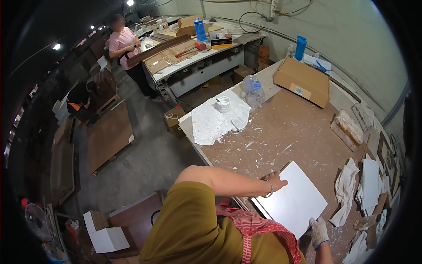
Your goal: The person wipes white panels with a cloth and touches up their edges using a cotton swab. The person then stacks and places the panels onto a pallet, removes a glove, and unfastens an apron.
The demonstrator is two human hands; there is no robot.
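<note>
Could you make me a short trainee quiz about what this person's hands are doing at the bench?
1. True or false: the right hand wears a white glove.
2. What does the left hand rest on?
A. the cardboard box
B. the white panel
C. the water jug
3. Fill in: the left wrist wears a thin ____.

Key
1. True; the left hand is bare.
2. B; the left hand lies on the panel's top left edge, and the right hand is at its lower right corner.
3. Bracelet.
</note>
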